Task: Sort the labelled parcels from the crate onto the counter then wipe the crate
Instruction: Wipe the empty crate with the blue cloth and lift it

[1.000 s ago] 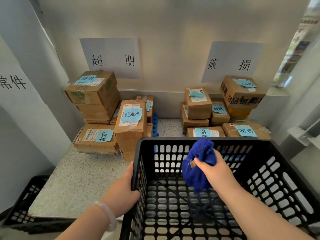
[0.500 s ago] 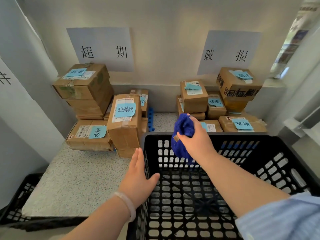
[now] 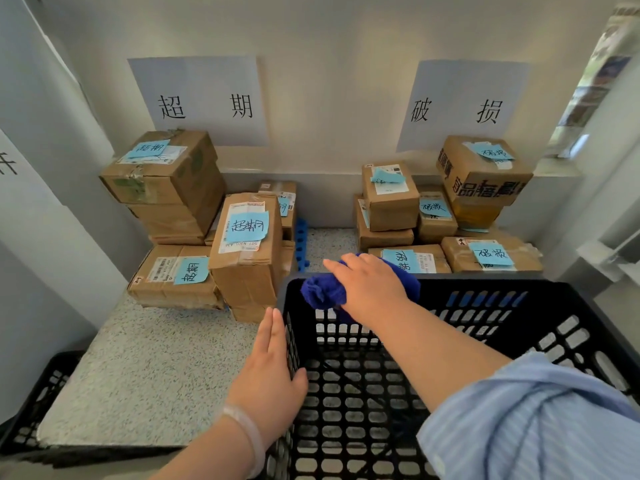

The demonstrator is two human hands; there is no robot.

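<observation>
Both flat, right hand [image 3: 370, 289] pressing cloth [image 3: 322, 293] on crate [image 3: 485, 279] rim, left hand [image 3: 273, 372] against side

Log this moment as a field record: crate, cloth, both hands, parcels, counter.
crate: black slatted crate, no parcel visible inside
cloth: blue cloth, bunched on the crate's far rim
right hand: right hand lies over the cloth, pressing it onto the rim
left hand: left hand flat against the crate's left wall, fingers straight
parcels: left stack below the left sign; right stack below the right sign; blue notes on the boxes
counter: speckled counter carries both stacks
other: second black crate, low at left
</observation>
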